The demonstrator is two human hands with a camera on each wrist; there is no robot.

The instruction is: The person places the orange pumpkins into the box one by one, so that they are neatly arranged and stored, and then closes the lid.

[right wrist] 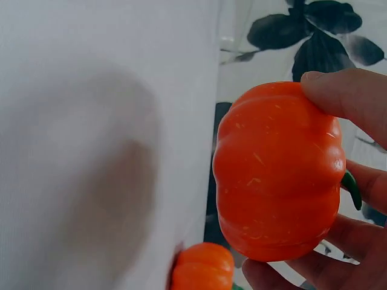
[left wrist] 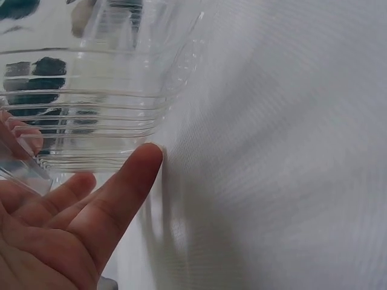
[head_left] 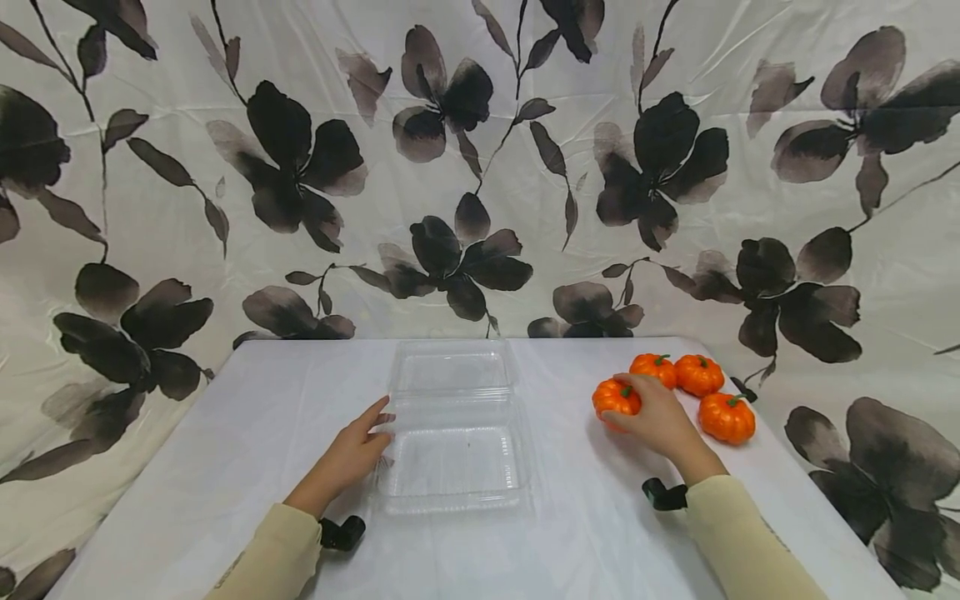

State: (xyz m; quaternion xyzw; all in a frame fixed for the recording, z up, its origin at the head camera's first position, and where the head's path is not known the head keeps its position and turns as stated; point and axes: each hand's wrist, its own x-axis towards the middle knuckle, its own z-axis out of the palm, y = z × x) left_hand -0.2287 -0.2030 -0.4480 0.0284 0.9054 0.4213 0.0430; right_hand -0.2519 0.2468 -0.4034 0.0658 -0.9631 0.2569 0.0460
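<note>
My right hand [head_left: 660, 417] grips a small orange pumpkin [head_left: 617, 400], thumb on one side and fingers on the other. In the right wrist view this pumpkin [right wrist: 278, 175] hangs above the white tabletop, its green stem toward the palm. Beside my left hand [head_left: 354, 454] lies a clear plastic clamshell container [head_left: 453, 504], its lid [head_left: 450, 343] folded back flat. The left fingers are extended at the container's left side; in the left wrist view a fingertip [left wrist: 151, 154] is right at its ribbed wall [left wrist: 109, 115].
Three more orange pumpkins, one at the back [head_left: 645, 367], one beside it [head_left: 699, 375] and one nearer [head_left: 726, 418], sit near the right edge of the white-covered table [head_left: 570, 533]. A floral cloth [head_left: 450, 167] hangs behind the table.
</note>
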